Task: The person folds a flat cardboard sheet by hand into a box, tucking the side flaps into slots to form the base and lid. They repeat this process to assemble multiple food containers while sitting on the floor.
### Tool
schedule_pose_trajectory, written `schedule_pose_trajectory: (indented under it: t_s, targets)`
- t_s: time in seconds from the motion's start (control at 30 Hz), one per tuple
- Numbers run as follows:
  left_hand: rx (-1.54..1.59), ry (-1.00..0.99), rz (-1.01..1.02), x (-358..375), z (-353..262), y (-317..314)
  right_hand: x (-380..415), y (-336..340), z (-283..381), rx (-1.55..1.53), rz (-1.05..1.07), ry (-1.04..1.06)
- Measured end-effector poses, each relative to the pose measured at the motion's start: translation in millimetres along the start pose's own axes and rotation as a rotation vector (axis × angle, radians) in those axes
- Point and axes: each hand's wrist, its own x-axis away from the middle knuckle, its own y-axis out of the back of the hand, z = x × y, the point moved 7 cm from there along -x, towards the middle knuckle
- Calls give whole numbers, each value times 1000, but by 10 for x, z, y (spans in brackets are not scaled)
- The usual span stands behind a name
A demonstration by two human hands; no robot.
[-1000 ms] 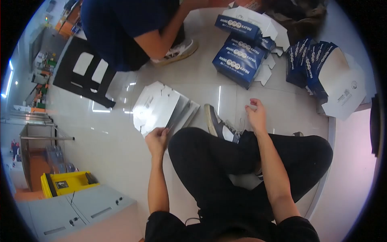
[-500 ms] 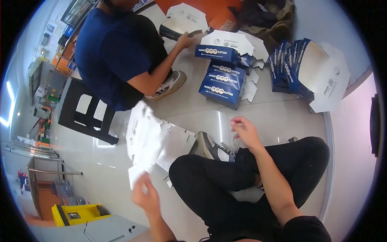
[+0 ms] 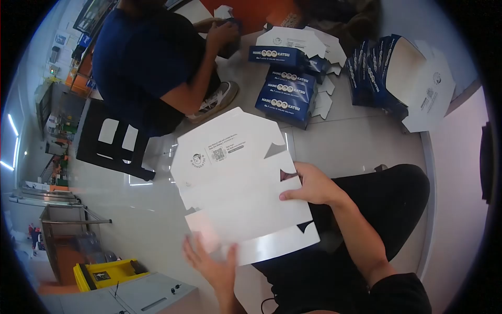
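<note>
A flat unfolded carton blank (image 3: 238, 188) lies above the person's lap, the right hand (image 3: 311, 186) on its right edge and the left hand (image 3: 212, 261) under its near edge. Beyond it on the floor (image 3: 355, 146) stands a stack of folded boxes (image 3: 285, 97). Right of those leans a row of flattened cartons (image 3: 397, 78), seemingly against the wall. A co-worker (image 3: 149, 63) sits behind, left, beside a stool (image 3: 112, 138).

Shop or stockroom floor: glossy tiled floor (image 3: 361, 141), stacked blue printed delivery boxes (image 3: 285, 102), yellow crate (image 3: 107, 273), distant shelving (image 3: 57, 123).
</note>
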Motion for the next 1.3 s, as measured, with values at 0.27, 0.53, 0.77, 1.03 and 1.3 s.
schedule_pose_trajectory:
  t_s: [0.27,0.53,0.77,1.03,1.3]
  targets:
    - [464,583,-18,107,274,-252,45,-13,-16,-131,-266,-75]
    - [276,412,-18,82,71,-275,513,-140,175,-963,532,53]
    - [233,252,-65,101,45,-309,405,-225,14,-564,589,-23]
    - [395,223,-50,142,13,-354,338,-358,-110,-34,549,-157]
    - [372,176,-54,194,110,-388,340,-393,-87,-51,589,-208]
